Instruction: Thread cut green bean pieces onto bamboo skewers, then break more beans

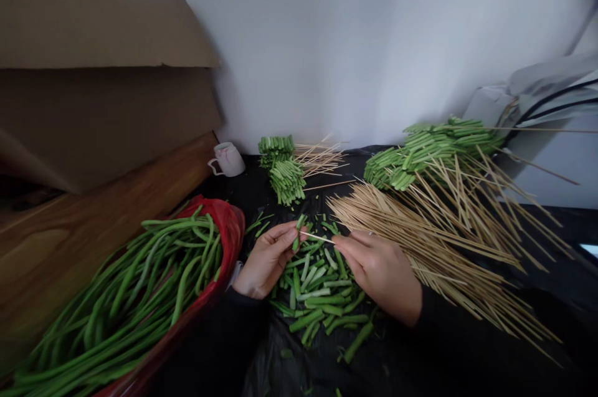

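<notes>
My left hand (pixel 271 258) is closed in a pinch on a short piece of green bean (pixel 299 232), held upright between thumb and fingers. From the right, my right hand (pixel 380 266) grips a thin wooden skewer (pixel 318 237). The skewer's far end meets the bean piece at my left fingertips; how deep it goes in is hidden. Below both hands lies a loose pile of cut bean pieces (pixel 327 297). Close to my right hand, many bare wooden skewers (pixel 448 247) are spread out.
A red bag (pixel 231 222) full of long green beans (pixel 135 285) stands at left. Skewered bean bundles (pixel 287 180) lie at the back middle, with a larger stack (pixel 439 146) at back right. A white mug (pixel 228 159) lies tipped near the cardboard box (pixel 107 104). Black plastic sheeting (pixel 266 359) covers the surface.
</notes>
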`<action>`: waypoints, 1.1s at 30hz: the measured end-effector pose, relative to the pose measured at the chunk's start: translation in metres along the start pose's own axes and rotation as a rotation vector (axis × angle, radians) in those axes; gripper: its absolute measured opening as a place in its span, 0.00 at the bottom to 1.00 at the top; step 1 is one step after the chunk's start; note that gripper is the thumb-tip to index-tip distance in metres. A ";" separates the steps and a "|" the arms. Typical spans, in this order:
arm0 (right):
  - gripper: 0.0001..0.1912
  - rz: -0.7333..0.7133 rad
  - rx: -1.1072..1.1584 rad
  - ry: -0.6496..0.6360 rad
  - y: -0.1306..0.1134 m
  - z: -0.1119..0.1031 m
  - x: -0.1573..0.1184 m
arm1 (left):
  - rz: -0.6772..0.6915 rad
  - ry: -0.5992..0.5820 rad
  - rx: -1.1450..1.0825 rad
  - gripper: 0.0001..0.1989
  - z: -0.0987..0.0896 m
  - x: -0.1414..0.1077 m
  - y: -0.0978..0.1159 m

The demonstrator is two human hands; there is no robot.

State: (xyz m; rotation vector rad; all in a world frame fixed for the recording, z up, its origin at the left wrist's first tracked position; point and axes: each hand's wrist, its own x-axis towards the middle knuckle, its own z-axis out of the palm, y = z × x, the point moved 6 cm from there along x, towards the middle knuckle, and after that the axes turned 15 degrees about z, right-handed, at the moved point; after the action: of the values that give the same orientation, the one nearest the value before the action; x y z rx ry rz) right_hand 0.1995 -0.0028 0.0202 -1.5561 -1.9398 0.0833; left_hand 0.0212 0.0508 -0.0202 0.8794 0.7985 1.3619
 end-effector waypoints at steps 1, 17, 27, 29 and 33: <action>0.13 0.000 -0.005 -0.003 0.000 0.001 0.000 | 0.011 -0.006 0.009 0.15 0.001 0.000 0.000; 0.15 -0.009 0.061 0.014 -0.002 0.002 -0.003 | 0.120 -0.061 0.156 0.11 0.002 0.001 0.008; 0.15 -0.014 0.082 0.007 -0.003 0.005 -0.005 | 0.124 -0.111 0.245 0.11 0.004 0.000 0.006; 0.15 -0.014 0.082 0.000 -0.003 0.006 -0.006 | 0.131 -0.134 0.255 0.11 0.006 0.000 0.006; 0.15 -0.026 0.087 -0.004 -0.005 0.008 -0.007 | 0.144 -0.185 0.321 0.10 0.008 -0.002 0.002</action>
State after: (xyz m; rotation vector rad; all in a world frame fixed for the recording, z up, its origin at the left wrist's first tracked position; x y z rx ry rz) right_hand 0.1921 -0.0081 0.0133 -1.4749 -1.9327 0.1574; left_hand 0.0275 0.0485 -0.0145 1.3158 0.8350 1.2721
